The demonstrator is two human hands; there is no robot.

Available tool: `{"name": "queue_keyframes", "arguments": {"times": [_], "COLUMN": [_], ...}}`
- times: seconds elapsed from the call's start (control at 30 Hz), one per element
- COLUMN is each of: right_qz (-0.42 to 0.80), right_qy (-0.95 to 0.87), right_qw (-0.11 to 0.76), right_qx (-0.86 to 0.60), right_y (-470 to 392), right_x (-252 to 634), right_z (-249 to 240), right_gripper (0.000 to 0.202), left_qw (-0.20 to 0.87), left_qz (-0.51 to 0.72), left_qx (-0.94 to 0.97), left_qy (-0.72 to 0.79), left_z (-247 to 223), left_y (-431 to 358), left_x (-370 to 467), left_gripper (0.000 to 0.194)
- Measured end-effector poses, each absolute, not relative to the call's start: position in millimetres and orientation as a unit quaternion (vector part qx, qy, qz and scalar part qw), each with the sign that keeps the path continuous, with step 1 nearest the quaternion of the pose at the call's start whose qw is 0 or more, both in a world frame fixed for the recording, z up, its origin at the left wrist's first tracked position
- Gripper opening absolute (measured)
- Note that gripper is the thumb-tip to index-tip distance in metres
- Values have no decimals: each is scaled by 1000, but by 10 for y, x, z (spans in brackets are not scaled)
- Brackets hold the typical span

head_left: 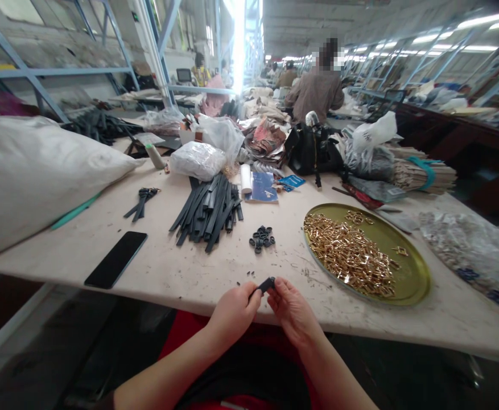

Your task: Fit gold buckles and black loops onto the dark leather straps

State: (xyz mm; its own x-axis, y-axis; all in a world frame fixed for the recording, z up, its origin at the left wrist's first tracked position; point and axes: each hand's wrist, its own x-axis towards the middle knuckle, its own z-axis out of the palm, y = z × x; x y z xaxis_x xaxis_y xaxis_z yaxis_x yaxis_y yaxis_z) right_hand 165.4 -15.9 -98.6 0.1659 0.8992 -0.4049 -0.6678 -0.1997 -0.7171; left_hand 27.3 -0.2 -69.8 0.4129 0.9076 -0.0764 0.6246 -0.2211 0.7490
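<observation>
Both my hands meet over the table's front edge on a dark strap (266, 285). My left hand (236, 307) is closed with thumb and fingers around its lower left end. At the strap's upper right end my right hand (289, 304) pinches it; the fingers partly hide that tip. Just beyond lie small black loops (263, 238) in a loose cluster. Behind them to the left is a pile of flat black strips (210, 210). A round gold-coloured tray (415, 285) on the right holds a heap of small gold buckles (351, 253).
A phone (116, 259) lies at left, near a big white sack (31, 176) and a few finished-looking straps (142, 202). Farther back are a blue booklet (263, 188), a white roll (246, 179), plastic bags (198, 159) and a black bag (313, 148). A person (317, 94) is beyond the table.
</observation>
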Motion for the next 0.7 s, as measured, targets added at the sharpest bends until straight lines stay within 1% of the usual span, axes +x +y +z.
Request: {"name": "queue_keyframes", "arguments": {"times": [0.17, 0.33, 0.4, 0.47, 0.57, 0.7], "right_qz": [580, 534, 525, 533, 564, 619], "right_qy": [-262, -360, -391, -420, -429, -375], "right_qw": [594, 567, 557, 535, 501, 503], "right_qx": [-492, -514, -512, -504, -497, -472], "right_y": [-219, -285, -295, -294, -281, -281], "right_x": [1682, 1697, 1711, 1746, 1829, 1877], "right_z": [-972, -914, -918, -921, -887, -828], "right_gripper": [27, 27, 31, 34, 30, 26], "left_qw": [332, 341, 344, 354, 376, 365], "left_qz": [176, 162, 147, 141, 158, 175], "left_qx": [774, 794, 804, 808, 800, 796], "left_qy": [509, 476, 463, 450, 439, 451], "left_z": [-664, -605, -586, -581, -591, -587], "left_y": [-38, -49, -34, -20, -16, -30], "left_x": [274, 270, 273, 290, 332, 369], "left_gripper": [29, 29, 30, 30, 32, 33]}}
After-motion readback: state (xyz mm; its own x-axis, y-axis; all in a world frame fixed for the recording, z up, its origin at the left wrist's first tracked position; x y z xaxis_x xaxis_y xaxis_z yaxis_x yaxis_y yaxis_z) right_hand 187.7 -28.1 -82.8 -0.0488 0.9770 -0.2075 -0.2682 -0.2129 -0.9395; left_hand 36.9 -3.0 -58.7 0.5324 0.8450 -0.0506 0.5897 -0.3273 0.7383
